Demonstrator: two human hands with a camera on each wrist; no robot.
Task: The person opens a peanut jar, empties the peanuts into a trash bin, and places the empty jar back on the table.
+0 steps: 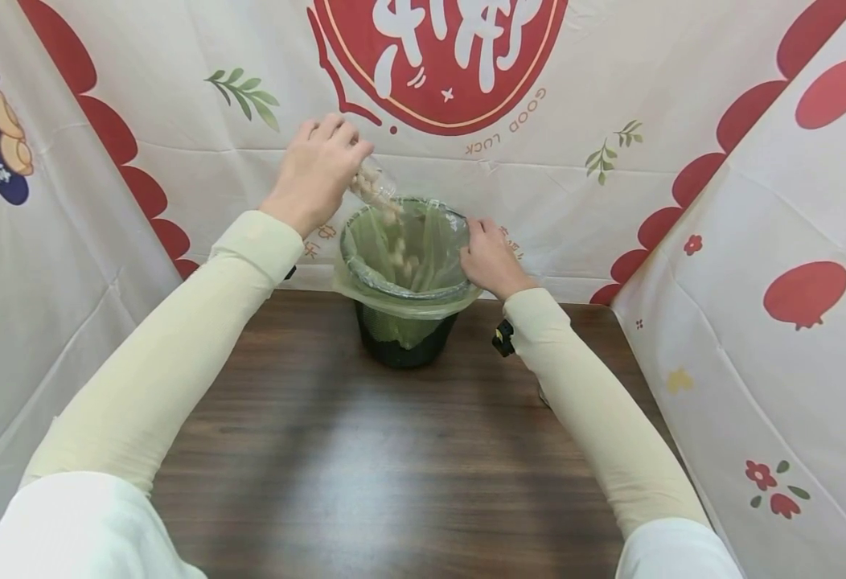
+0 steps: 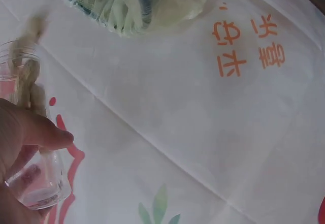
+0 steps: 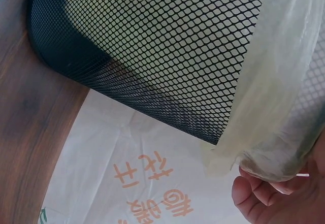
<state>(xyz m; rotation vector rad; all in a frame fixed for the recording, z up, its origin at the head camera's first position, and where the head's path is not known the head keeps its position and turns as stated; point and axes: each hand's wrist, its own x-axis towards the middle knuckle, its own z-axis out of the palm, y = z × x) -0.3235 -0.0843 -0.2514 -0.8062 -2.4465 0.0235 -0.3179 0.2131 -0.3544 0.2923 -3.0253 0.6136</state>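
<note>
My left hand (image 1: 322,165) grips a clear jar (image 1: 374,181) tilted mouth-down above the left side of a waste bin. Unshelled peanuts (image 2: 28,79) slide through the jar's mouth, and several pale ones fall inside the bin. The black mesh bin (image 3: 167,41) stands upright on the table, lined with a translucent green bag (image 1: 430,241) that is folded over its rim. On the bin's right side, my right hand (image 1: 491,256) holds the bag-covered rim, with curled fingers (image 3: 256,196) under the edge in the right wrist view.
The brown wooden table (image 1: 365,450) spreads out in front of the bin. A white printed cloth (image 1: 199,177) hangs close behind it, and more cloth walls stand on the left and right. A small black device (image 1: 503,338) sits at my right wrist.
</note>
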